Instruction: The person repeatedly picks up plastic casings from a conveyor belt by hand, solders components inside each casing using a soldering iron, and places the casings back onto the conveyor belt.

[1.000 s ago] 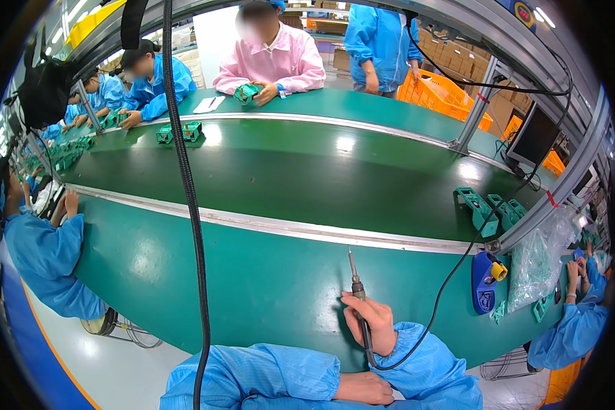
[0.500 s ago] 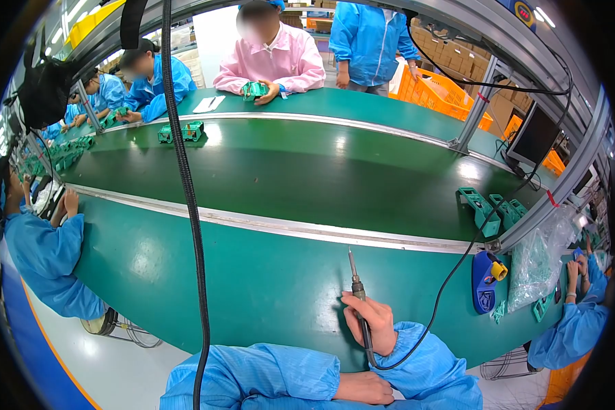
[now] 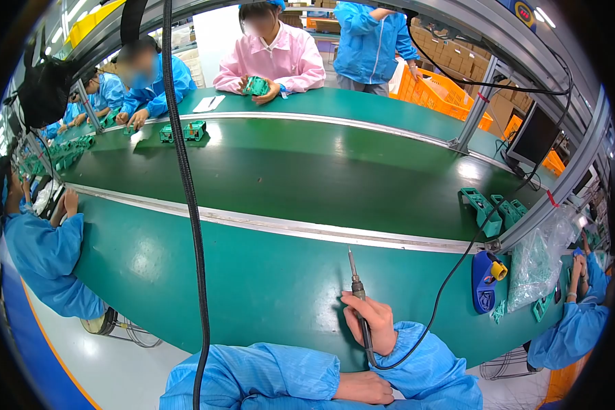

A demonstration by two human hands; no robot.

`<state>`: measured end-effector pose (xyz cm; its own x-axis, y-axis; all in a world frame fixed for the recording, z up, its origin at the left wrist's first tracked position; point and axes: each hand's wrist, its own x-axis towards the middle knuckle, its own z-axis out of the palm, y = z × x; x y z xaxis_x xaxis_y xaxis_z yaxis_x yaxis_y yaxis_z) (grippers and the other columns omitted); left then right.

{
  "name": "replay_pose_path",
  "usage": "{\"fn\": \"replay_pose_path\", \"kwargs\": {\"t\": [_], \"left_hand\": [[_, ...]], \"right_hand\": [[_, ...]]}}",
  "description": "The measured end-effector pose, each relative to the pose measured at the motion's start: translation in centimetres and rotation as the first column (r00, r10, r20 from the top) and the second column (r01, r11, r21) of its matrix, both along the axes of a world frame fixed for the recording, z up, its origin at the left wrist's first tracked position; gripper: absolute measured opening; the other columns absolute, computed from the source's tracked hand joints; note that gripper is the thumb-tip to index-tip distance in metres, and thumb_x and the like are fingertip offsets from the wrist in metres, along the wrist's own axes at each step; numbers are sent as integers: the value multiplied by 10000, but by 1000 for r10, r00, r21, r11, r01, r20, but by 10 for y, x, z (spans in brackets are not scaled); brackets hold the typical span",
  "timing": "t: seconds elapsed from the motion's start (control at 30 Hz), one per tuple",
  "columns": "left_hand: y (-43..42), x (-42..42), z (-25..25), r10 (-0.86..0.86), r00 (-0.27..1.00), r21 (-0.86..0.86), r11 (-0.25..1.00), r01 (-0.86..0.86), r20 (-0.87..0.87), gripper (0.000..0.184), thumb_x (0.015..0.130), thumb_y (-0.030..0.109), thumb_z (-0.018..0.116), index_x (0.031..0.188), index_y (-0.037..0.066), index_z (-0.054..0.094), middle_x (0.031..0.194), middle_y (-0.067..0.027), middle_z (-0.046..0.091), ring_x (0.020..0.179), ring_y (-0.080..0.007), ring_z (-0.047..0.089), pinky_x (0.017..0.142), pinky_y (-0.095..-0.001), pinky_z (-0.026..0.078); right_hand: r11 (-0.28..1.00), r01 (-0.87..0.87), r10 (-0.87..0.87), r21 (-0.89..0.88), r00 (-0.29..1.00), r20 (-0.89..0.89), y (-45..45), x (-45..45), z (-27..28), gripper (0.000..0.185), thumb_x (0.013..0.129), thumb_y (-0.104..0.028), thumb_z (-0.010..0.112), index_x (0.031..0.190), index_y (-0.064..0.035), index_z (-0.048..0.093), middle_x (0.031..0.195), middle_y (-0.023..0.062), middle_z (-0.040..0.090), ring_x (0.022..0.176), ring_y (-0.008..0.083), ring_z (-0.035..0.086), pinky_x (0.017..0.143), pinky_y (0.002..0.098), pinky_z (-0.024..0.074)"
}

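Observation:
My right hand (image 3: 372, 320) is closed round the handle of a soldering iron (image 3: 356, 282), its metal tip pointing up and away toward the white rail. The iron's black cable loops down past my wrist and back up to the right. My left hand (image 3: 364, 388) lies across in front of me, against my right sleeve; its fingers are tucked down and mostly hidden. At the right of the green bench (image 3: 253, 287) stands a blue soldering iron stand (image 3: 484, 283) with a yellow part.
Beyond the rail runs a green conveyor belt (image 3: 287, 171) carrying green plastic housings (image 3: 480, 210). A clear plastic bag (image 3: 536, 263) lies at the right. A black braided cable (image 3: 190, 198) hangs in front of me. Co-workers sit on both sides; one in pink (image 3: 273, 58) sits opposite, holding a housing.
Housings on the belt have shifted slightly right. The person in pink has raised their head and turned the housing; a co-worker in blue reaches toward the belt. My hands stay still.

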<state>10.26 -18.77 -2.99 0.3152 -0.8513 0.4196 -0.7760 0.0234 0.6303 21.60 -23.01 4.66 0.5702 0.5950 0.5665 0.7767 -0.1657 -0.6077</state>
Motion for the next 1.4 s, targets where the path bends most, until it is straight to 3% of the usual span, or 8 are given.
{"fn": "replay_pose_path", "kwargs": {"t": [0.33, 0.43, 0.83, 1.13, 1.4], "left_hand": [[1, 0, 3, 2, 999, -22, 1000, -3, -41, 197, 868, 215, 570, 986, 60, 601, 930, -127, 622, 914, -304, 650, 765, -409, 529], [-3, 1, 7, 12, 997, -64, 998, -17, -70, 169, 866, 152, 553, 916, -6, 585, 859, -114, 603, 887, -293, 629, 723, -395, 530], [-4, 2, 8, 2, 996, -98, 995, -10, -84, 175, 869, 161, 556, 895, -11, 580, 850, -128, 601, 862, -309, 623, 727, -411, 528], [-2, 3, 11, -7, 996, -74, 997, 1, -93, 176, 869, 159, 556, 900, -13, 580, 852, -124, 599, 873, -301, 625, 721, -405, 528], [0, 3, 13, 0, 998, -57, 998, -4, -70, 169, 875, 151, 546, 922, -7, 585, 872, -112, 600, 894, -287, 623, 718, -391, 529]], "right_hand": [[1000, 1, -2, 10, 1000, 8, 0, 0, -1, 317, 790, 59, 707, 1099, 1, 664, 900, 197, 709, 653, 316, 694, 579, 358, 548], [1000, -8, 8, 29, 1000, 10, 1, 1, -2, 329, 791, 61, 703, 1111, -3, 662, 899, 196, 709, 650, 315, 693, 578, 359, 547], [1000, 3, -3, 28, 1000, 19, 1, 1, -2, 313, 794, 60, 698, 1100, -2, 668, 825, 176, 688, 610, 302, 675, 549, 354, 525], [1000, 1, -1, 18, 1000, 16, 1, 0, 1, 312, 791, 61, 704, 1095, 0, 664, 890, 192, 710, 644, 313, 689, 576, 355, 541], [999, 1, -1, 33, 1000, 25, 1, 1, -3, 315, 791, 56, 707, 1098, -1, 668, 843, 179, 698, 613, 301, 672, 554, 360, 527]]}}
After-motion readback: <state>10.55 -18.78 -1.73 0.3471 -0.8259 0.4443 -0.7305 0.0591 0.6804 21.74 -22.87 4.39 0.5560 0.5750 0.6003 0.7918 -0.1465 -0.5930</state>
